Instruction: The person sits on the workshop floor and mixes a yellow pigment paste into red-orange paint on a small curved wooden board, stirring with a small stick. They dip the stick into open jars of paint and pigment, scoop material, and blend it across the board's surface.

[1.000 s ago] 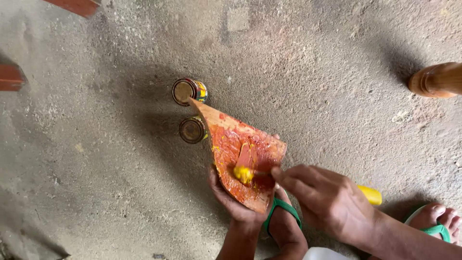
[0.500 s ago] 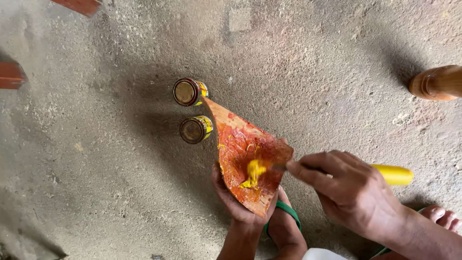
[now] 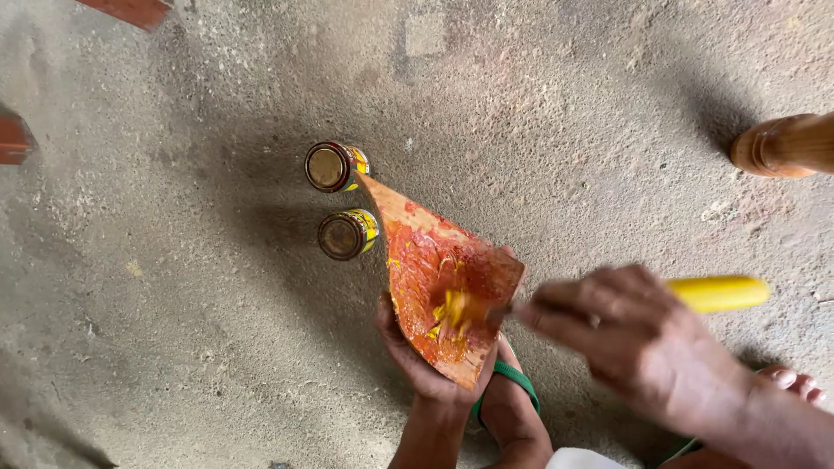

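My left hand (image 3: 427,375) holds up from below a flat, pointed piece of board (image 3: 432,260) smeared with red, orange and yellow paint. My right hand (image 3: 638,339) grips a brush by its yellow handle (image 3: 718,293). The brush tip (image 3: 460,308), loaded with yellow paint and blurred, rests on the lower middle of the board. Two small paint tins stand on the concrete floor just left of the board's point: one farther (image 3: 330,166), one nearer (image 3: 345,234), both with lids on.
My foot in a green-strapped sandal (image 3: 512,408) is under the board; toes of the other foot (image 3: 795,382) show at lower right. A turned wooden leg (image 3: 782,143) juts in at the right edge. Red-brown bricks (image 3: 13,139) lie at the upper left.
My right hand has shifted right and back, with more of the yellow handle showing. The brush tip has stayed on the board, working the yellow paint around. The board is held slightly lower and more to the right.
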